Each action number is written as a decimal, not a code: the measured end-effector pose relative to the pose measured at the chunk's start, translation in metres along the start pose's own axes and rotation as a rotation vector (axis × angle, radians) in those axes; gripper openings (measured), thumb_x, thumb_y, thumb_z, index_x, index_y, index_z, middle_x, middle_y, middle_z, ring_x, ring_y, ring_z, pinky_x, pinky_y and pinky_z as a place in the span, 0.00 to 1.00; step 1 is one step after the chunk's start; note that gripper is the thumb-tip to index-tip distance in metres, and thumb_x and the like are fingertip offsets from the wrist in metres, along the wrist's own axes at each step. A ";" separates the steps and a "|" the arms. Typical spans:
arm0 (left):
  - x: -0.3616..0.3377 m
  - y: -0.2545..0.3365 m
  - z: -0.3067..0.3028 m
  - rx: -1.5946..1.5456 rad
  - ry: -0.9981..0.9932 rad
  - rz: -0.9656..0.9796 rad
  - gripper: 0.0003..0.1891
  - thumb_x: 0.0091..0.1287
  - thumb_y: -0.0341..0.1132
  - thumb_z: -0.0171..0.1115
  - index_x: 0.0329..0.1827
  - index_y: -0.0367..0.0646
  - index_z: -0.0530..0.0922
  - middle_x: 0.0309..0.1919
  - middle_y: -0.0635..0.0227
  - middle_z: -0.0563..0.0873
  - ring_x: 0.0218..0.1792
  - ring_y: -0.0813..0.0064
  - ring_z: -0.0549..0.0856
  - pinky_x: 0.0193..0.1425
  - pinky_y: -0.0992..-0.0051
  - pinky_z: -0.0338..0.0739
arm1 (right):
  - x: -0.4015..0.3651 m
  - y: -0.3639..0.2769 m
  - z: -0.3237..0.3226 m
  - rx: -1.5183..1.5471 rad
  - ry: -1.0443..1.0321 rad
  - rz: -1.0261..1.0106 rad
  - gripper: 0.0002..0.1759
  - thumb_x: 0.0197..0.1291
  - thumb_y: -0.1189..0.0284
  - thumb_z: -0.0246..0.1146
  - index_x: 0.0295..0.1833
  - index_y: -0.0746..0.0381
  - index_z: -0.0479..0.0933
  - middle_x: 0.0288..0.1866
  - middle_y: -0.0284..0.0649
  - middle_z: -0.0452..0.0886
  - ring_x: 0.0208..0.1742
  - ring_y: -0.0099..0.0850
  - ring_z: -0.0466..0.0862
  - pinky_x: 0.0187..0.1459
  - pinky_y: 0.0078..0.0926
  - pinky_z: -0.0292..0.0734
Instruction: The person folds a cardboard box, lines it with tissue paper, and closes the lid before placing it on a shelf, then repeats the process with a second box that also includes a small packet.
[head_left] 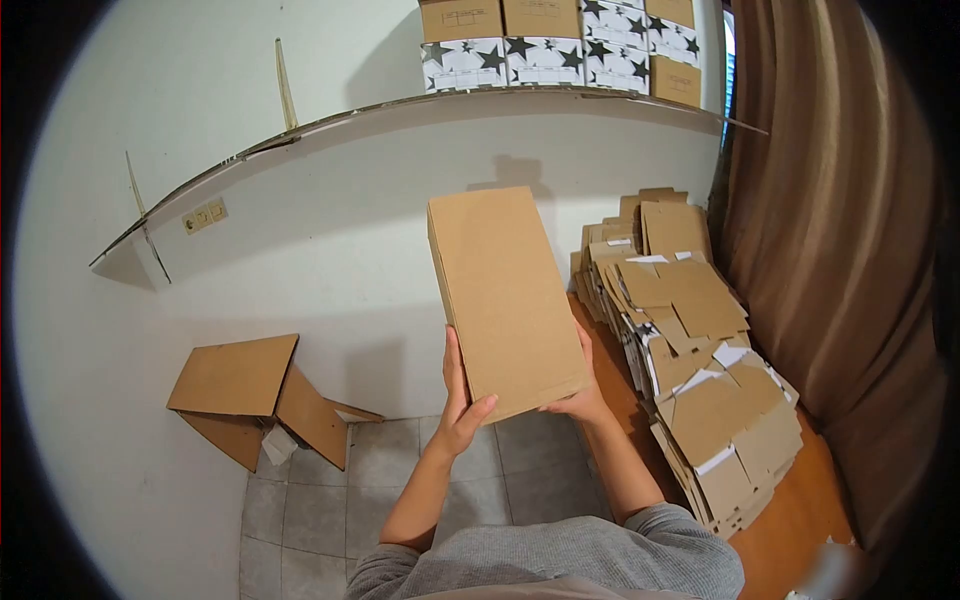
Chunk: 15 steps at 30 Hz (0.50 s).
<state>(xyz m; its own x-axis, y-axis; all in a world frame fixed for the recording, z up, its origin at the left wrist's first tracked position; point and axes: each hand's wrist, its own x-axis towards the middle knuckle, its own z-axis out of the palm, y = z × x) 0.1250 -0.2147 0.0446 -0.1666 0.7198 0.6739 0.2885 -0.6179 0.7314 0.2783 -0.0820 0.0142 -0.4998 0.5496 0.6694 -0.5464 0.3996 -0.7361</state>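
Got the box (pixel 505 295) up in front of me, both hands closed around its near end: left hand (pixel 462 400) thumb on top, right hand (pixel 580 398) cupping the right corner. Long axis points away toward the wall (pixel 330 260).

This is a small carton packing and storage room, plain and home-like rather than industrial. Just right of the right grip (pixel 578 400), an orange counter (pixel 790 520) carries deep stacks of flat carton blanks (pixel 700 370). High above it a wall shelf (pixel 400 108) holds rows of brown boxes (pixel 500 18) and star-printed boxes (pixel 545 60), made up like the carton (pixel 505 300) held in the grips. Below and left of the left grip (pixel 460 405), loose cardboard (pixel 250 395) lies on a tiled floor (pixel 320 510) against a bare white wall (pixel 330 260), and a brown curtain (pixel 830 250) hangs far right.
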 end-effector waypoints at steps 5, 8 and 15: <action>0.053 -0.007 -0.014 0.039 0.019 0.071 0.52 0.59 0.51 0.55 0.75 0.38 0.30 0.76 0.54 0.33 0.76 0.59 0.32 0.75 0.57 0.30 | 0.065 0.011 -0.012 0.029 -0.025 -0.121 0.74 0.23 0.61 0.85 0.74 0.58 0.41 0.76 0.43 0.49 0.76 0.39 0.51 0.72 0.42 0.52; 0.083 -0.008 -0.018 0.045 0.030 0.124 0.53 0.59 0.52 0.54 0.75 0.38 0.30 0.76 0.54 0.32 0.75 0.59 0.31 0.75 0.56 0.29 | 0.100 0.013 -0.021 -0.079 -0.053 -0.237 0.75 0.22 0.60 0.85 0.74 0.58 0.41 0.75 0.44 0.50 0.75 0.40 0.53 0.72 0.43 0.52; 0.158 -0.005 -0.024 0.029 0.064 0.295 0.53 0.57 0.52 0.55 0.76 0.39 0.32 0.76 0.56 0.35 0.76 0.61 0.35 0.76 0.56 0.34 | 0.177 -0.002 -0.035 -0.145 -0.072 -0.506 0.75 0.20 0.61 0.85 0.73 0.57 0.42 0.74 0.44 0.51 0.74 0.41 0.55 0.70 0.44 0.55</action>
<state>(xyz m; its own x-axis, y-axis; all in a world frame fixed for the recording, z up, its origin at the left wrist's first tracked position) 0.0744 -0.1054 0.1499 -0.1304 0.4890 0.8625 0.3594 -0.7875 0.5008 0.2141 0.0399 0.1305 -0.2457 0.2121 0.9458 -0.6354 0.7016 -0.3224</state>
